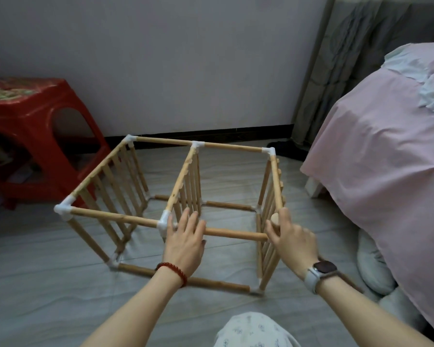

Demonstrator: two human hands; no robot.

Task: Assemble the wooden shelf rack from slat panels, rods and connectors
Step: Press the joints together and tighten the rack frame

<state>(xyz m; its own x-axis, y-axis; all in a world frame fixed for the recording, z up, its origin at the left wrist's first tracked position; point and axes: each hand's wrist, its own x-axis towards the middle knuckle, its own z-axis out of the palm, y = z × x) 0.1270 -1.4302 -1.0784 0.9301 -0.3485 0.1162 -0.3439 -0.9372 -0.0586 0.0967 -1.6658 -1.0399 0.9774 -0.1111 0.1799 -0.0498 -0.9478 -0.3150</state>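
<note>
The wooden rack point(115, 216) stands on the tiled floor, with three upright slat panels joined by rods and white connectors point(63, 211). My left hand point(184, 242) lies flat with straight fingers on the near top rod point(232, 233), beside the middle white connector point(164, 222). My right hand point(292, 237) grips the near top corner of the right slat panel point(269, 194), where the bare round end of its post point(275, 217) shows above my fingers. The near top rod's right end point(262, 237) reaches my right hand's fingers.
A red plastic stool point(35, 136) stands to the left against the wall. A bed with a pink cover point(376, 156) fills the right side, with a white bundle point(373, 269) on the floor under it. My knee in patterned cloth point(251, 331) is at the bottom.
</note>
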